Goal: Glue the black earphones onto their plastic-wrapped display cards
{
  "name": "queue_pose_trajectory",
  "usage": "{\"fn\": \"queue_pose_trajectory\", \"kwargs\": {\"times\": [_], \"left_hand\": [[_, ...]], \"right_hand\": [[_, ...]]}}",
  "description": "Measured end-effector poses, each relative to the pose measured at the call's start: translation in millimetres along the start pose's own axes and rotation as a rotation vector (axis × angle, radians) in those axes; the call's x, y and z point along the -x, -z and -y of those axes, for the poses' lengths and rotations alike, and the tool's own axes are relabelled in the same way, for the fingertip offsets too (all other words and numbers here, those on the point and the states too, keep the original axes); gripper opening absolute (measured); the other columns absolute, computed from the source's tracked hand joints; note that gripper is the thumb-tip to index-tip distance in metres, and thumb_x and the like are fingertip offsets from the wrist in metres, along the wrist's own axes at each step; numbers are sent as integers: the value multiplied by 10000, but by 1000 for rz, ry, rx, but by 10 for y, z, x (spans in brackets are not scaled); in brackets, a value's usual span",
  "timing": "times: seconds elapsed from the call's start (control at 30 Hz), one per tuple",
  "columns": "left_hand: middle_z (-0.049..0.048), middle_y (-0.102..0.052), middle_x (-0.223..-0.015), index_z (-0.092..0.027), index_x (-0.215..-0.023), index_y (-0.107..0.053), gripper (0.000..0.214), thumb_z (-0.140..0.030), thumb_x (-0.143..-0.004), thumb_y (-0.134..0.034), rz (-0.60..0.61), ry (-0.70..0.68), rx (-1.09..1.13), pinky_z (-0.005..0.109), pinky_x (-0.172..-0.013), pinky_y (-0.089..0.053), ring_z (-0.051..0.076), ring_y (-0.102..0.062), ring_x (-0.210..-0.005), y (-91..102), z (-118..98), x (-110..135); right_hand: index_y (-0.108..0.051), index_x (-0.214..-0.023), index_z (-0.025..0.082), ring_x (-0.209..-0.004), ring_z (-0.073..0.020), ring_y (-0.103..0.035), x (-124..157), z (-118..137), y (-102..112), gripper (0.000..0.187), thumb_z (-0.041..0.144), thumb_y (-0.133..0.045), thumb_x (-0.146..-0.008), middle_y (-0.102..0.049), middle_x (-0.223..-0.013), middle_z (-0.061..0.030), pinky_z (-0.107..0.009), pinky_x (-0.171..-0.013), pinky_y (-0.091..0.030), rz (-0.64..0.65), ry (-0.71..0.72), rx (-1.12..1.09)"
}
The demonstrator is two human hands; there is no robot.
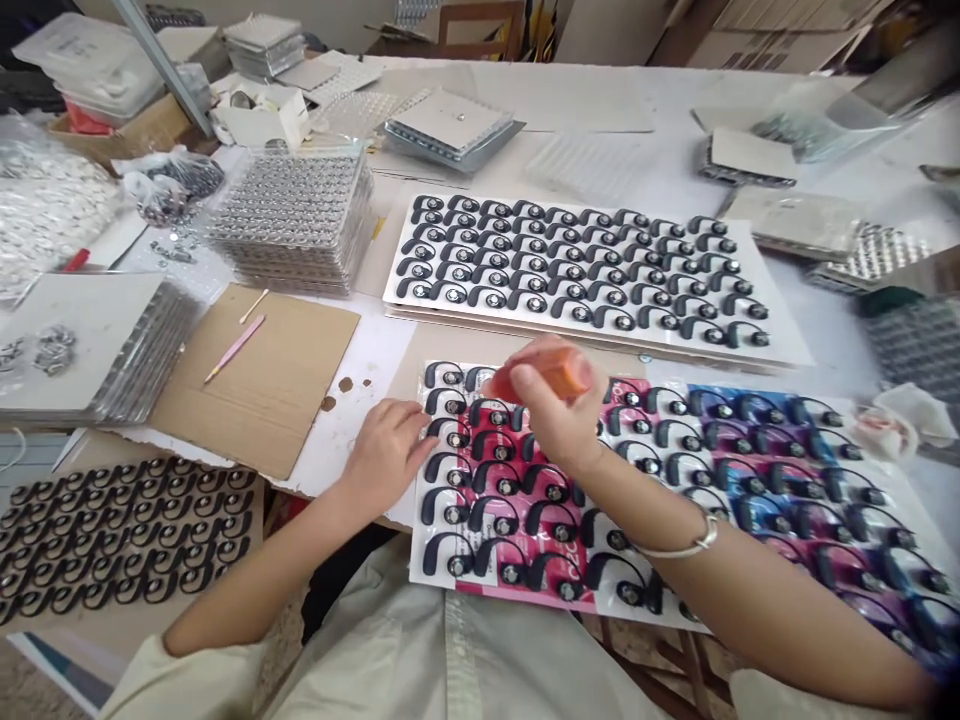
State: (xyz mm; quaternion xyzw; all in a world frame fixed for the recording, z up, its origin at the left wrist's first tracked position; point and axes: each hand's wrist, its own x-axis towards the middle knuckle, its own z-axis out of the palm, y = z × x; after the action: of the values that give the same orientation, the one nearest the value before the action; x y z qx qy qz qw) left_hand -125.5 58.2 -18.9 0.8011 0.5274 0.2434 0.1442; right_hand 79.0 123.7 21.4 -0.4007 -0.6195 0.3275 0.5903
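Over white table (592, 105), right grip (555, 415) clenches light orange plastic piece (536, 372); open left grip (386, 455) touches stiff black plastic hooks (439, 432).

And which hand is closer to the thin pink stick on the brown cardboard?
Left hand is nearer, right of the thin pink stick; right hand is farther right.

The orange thing (541, 372) is short, fat and a bit blurry, and it is up in the air over the sheet. The black ear hooks (502, 487) lie in neat rows on a shiny sheet (517, 595) of pink, blue and purple. Each hook curls around a round silver middle.
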Motion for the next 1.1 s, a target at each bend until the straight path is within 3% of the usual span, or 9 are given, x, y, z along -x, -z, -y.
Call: {"fn": "queue_pose_trajectory", "kwargs": {"times": [0.1, 0.2, 0.5, 1.1], "left_hand": [[91, -595, -1266, -161, -1171, -594, 286, -300, -931, -523, -58, -55, -76, 437, -1010, -452, 245, -495, -1140, -135, -16, 83], [82, -570, -1322, -153, -1208, -583, 321, -308, -935, -512, -50, -83, -118, 456, -993, -464, 258, -482, -1137, -169, -21, 75], [80, -597, -1287, -114, -1178, -606, 309, -279, -937, -505, -64, -90, -185, 457, -960, -482, 263, -485, -1083, -167, -55, 52], [89, -614, -1255, -97, -1150, -625, 299, -270, -926, -529, -92, -115, -225, 441, -935, -503, 256, -504, -1056, -150, -75, 42]], "right_hand": [[-624, -785, 212, -588, -147, -583, 97, -44, -91, 152, 348, -688, -766, -630, -677, -11, -324, -578, -496, 54, 168, 129], [-620, -817, 207, -586, -154, -571, 153, -114, -115, 142, 320, -683, -757, -620, -674, -13, -328, -572, -485, 84, 227, 163], [-632, -843, 204, -599, -156, -554, 246, -271, -98, 164, 338, -676, -758, -593, -692, -17, -330, -575, -463, 75, 208, 166], [-642, -842, 199, -596, -152, -560, 234, -295, -129, 154, 320, -693, -762, -610, -694, -17, -323, -576, -467, 71, 220, 178]]}}
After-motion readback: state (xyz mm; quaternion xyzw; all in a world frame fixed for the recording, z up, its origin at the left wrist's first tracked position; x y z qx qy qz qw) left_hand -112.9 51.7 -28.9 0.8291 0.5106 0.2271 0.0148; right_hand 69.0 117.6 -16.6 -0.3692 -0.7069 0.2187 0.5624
